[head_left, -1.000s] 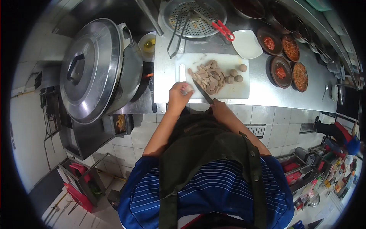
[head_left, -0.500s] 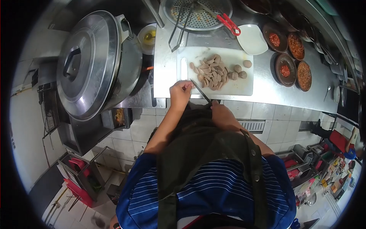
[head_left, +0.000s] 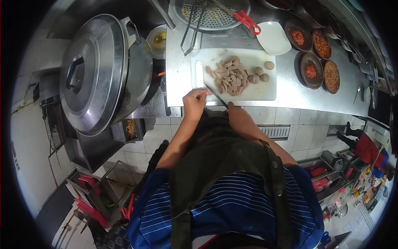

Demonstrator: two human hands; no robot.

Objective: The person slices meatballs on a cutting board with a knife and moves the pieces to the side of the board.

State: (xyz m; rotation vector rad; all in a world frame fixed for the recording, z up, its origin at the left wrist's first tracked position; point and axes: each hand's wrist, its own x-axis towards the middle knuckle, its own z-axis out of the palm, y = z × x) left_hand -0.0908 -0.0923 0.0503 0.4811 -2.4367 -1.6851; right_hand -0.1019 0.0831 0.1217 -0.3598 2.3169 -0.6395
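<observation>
The pot (head_left: 97,70) stands left of the board (head_left: 265,89). Slicing looks to be the step in hand: the right hand (head_left: 235,114) grips the knife (head_left: 215,95), blade angled over the board's near edge. The left hand (head_left: 195,99) pinches a piece beside the blade. Next cut calls for fingertips clear. The slices (head_left: 230,76) and whole balls (head_left: 261,72) lie farther back

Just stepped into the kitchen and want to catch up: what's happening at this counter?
A person in a striped shirt and dark apron is slicing meatballs on a white cutting board. The right hand holds a knife, and the left hand pinches a piece at the board's near edge. A pile of slices lies mid-board, with a few whole meatballs beside it. A large lidded pot stands off to the left.
</observation>
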